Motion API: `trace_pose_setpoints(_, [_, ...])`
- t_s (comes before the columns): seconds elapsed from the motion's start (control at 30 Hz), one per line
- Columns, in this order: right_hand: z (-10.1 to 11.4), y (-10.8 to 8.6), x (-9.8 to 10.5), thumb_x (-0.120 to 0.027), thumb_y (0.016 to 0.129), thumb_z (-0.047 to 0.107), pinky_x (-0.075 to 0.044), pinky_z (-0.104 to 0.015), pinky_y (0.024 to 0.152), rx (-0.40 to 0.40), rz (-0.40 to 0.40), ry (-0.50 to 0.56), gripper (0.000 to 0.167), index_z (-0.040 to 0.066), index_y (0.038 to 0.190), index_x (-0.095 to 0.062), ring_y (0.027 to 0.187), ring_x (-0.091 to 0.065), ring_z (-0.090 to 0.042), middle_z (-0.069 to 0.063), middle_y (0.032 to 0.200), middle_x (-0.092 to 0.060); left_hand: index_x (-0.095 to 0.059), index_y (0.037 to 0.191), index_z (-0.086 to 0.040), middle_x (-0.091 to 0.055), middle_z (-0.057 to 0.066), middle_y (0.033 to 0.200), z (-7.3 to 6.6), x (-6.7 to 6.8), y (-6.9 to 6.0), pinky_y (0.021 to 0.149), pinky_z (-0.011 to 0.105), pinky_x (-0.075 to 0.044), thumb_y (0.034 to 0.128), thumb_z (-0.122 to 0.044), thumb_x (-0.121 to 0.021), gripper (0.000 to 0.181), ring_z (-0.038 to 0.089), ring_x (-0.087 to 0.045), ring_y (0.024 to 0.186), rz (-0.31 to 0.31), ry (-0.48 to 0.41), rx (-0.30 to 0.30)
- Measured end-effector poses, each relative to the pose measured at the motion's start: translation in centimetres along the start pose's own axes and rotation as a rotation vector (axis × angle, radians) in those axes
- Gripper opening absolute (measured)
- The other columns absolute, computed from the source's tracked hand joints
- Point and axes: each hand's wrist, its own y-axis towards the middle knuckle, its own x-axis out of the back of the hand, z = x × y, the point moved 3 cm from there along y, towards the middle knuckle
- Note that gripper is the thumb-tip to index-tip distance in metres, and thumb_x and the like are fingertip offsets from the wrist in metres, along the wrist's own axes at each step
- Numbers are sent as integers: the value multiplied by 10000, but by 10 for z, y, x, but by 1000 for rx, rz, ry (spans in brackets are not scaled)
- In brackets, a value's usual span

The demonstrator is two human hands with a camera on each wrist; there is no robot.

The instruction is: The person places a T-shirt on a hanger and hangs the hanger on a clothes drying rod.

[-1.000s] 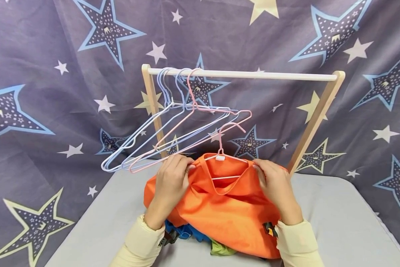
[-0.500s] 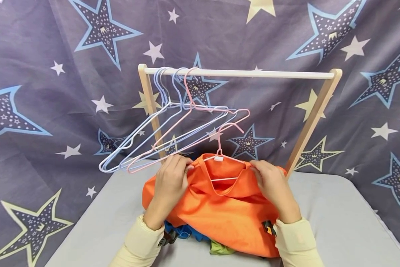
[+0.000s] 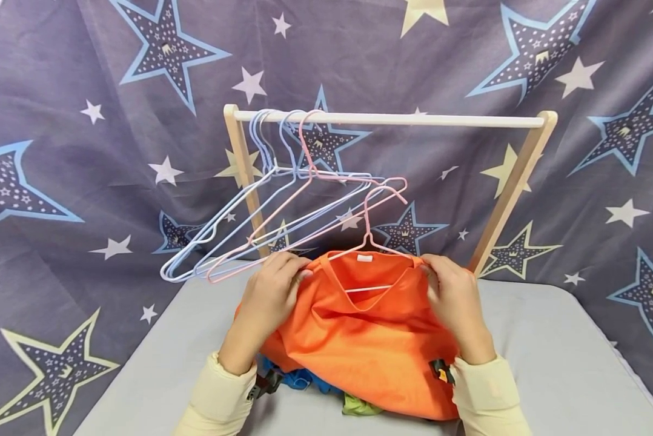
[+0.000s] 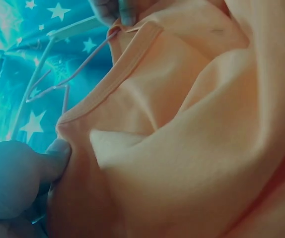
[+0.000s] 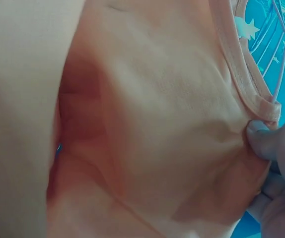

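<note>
An orange V-neck shirt [image 3: 359,345] hangs over a pink wire hanger [image 3: 367,221], whose hook rises out of the neck opening. The hanger's bottom bar shows inside the collar, beneath a white label. My left hand [image 3: 269,297] pinches the shirt at the shoulder left of the neckline; its thumb presses the fabric in the left wrist view. On the opposite shoulder my right hand [image 3: 457,303] grips the cloth, thumb in front, as the right wrist view also shows. The hanger's shoulder ends are hidden under the fabric.
Behind the shirt stands a rack with a white rail [image 3: 414,120] and wooden posts [image 3: 514,194]. Several blue, white and pink hangers [image 3: 239,206] hang at its left end. Blue cloth [image 3: 299,378] and green cloth [image 3: 359,404] lie under the shirt on the grey table [image 3: 555,363].
The pink hanger's hook has risen and shifted slightly right, with more of its shoulders showing above the collar. My hands have spread slightly apart, both still holding the shirt.
</note>
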Motion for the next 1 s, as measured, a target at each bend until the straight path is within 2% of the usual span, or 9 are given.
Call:
trace_pose_setpoints(0.2, [-2,0,4,-726,889,-56,-556,-500,671,-39,-25,-1,126,-4,1003,-724,743,-697,-339,-152,902,-728,-753,1068,-29,-689,70,971,0,11,2,755,388,-578,905,-84,-780,173,261,-636,883,2,-1,-33])
trace_pose_setpoints(0.53, [-3,2,11,-697,907,-47,-550,-530,673,-95,-76,-18,113,-1,1009,-716,762,-689,-359,-169,927,-720,-758,1115,-3,-700,96,964,3,30,2,811,412,-577,855,38,-788,265,285,-636,918,-13,-47,-69])
trace_pose_setpoints(0.67, [-1,4,16,-689,910,-54,-545,-531,688,-113,-118,-5,111,-8,1009,-704,759,-676,-358,-172,915,-706,-756,1111,6,-704,101,959,4,40,3,808,407,-567,839,122,-754,296,289,-648,909,-42,-76,-84])
trace_pose_setpoints(0.87, [4,7,23,-692,918,-45,-549,-493,701,-126,-168,11,105,2,1011,-708,736,-653,-333,-166,901,-699,-761,1128,-6,-730,95,972,6,57,3,784,365,-549,837,127,-750,321,272,-656,887,-111,-75,-55])
trace_pose_setpoints(1.0, [5,7,26,-693,920,-40,-554,-498,713,-135,-174,9,104,-1,1015,-710,745,-656,-341,-171,908,-701,-771,1086,-12,-735,99,956,7,61,2,768,386,-552,849,79,-772,254,279,-652,860,-141,-50,-20])
